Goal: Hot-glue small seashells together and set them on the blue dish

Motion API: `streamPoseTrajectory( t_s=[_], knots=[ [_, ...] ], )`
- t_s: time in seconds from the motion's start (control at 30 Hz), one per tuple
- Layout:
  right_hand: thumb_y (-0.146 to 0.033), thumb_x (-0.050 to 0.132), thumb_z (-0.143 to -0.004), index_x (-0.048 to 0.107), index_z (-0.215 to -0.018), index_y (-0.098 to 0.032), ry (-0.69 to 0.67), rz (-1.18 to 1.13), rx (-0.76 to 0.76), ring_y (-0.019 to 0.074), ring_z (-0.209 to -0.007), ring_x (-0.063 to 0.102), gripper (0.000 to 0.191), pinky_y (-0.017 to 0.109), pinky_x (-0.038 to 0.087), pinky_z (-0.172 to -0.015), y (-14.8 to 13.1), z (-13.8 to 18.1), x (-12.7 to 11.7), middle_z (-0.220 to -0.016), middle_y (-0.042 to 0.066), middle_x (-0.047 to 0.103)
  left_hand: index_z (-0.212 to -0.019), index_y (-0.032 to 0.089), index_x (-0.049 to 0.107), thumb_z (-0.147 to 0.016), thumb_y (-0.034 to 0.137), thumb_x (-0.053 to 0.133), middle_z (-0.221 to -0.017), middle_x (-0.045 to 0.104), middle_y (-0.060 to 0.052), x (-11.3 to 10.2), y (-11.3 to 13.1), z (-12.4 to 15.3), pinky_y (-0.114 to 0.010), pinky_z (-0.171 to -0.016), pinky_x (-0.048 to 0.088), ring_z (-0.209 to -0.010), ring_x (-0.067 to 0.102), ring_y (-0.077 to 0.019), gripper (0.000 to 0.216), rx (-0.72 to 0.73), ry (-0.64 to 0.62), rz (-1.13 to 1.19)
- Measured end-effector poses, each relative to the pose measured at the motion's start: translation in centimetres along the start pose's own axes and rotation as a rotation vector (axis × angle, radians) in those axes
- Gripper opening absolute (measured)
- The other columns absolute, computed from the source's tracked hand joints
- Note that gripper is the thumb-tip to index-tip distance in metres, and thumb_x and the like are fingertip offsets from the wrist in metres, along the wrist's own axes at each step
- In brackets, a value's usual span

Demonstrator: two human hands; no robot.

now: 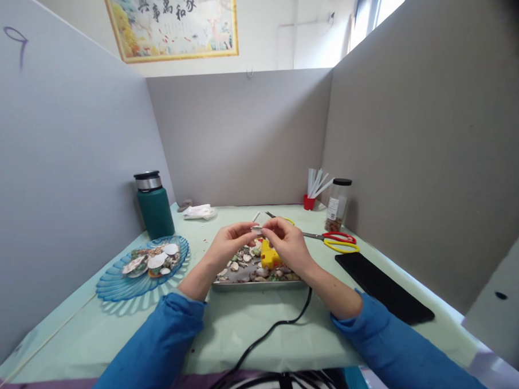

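Note:
Between my two hands, over the tray, is a small whitish shell (256, 229). The fingers of my left hand (232, 241) pinch it from the left, and my right hand (286, 242) pinches its other side. Under my hands lies a shallow metal tray (257, 286) holding several small shells and pebbles. A yellow glue gun (269, 255) rests in the tray beside my right hand, partly hidden by it. From the tray's right front a black cord (278, 327) runs toward me.
At left, a blue glass plate (112, 286) bears shells; a green bottle (155, 210) stands behind it. Right are red-and-yellow-handled scissors (339, 241), a black mat (381, 286), a lidded jar (338, 205) and a red cup (309, 202) of white sticks. Grey partitions (244, 138) enclose the table.

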State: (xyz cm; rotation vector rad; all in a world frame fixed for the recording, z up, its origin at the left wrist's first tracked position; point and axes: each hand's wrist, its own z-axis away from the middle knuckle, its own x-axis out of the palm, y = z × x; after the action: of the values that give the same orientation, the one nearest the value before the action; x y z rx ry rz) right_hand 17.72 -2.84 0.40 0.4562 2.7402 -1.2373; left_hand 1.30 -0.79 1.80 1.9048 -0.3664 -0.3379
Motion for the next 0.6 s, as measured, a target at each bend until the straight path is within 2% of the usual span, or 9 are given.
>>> streamPoseTrajectory(
  t_s=[0.1, 0.23, 0.6],
  knots=[
    [-0.031, 0.054, -0.081, 0.058, -0.078, -0.020, -0.007, 0.059, -0.026, 0.0130, -0.059, 0.051, 0.012, 0.024, 0.040, -0.058, 0.07, 0.10, 0.00, -0.069, 0.000, 0.057, -0.097, 0.015, 0.067, -0.067, 0.034, 0.072, -0.081, 0.068, -0.004, 0.11, -0.37, -0.11, -0.025, -0.067, 0.046, -0.071, 0.059, -0.0134, 0.036, 0.004, 0.013, 0.017],
    [-0.031, 0.055, -0.081, 0.058, -0.078, -0.020, -0.015, 0.106, -0.061, 0.0139, -0.062, 0.051, 0.012, 0.025, 0.040, -0.059, 0.09, 0.27, 0.12, -0.072, 0.001, 0.058, -0.091, 0.013, 0.068, -0.067, 0.036, 0.071, -0.071, 0.066, -0.003, 0.28, -0.63, -0.25, -0.024, -0.060, 0.044, -0.059, 0.055, -0.0107, 0.033, 0.008, 0.057, 0.006],
    [-0.028, 0.056, -0.080, 0.058, -0.075, -0.020, -0.025, 0.136, -0.099, 0.0144, -0.062, 0.051, 0.010, 0.026, 0.038, -0.058, -0.50, 0.45, 0.10, -0.074, 0.003, 0.059, -0.086, 0.014, 0.066, -0.069, 0.038, 0.069, -0.067, 0.062, -0.001, 0.23, -0.84, -0.15, -0.023, -0.058, 0.042, -0.058, 0.053, -0.0102, 0.030, 0.022, 0.048, 0.002]
  ],
)
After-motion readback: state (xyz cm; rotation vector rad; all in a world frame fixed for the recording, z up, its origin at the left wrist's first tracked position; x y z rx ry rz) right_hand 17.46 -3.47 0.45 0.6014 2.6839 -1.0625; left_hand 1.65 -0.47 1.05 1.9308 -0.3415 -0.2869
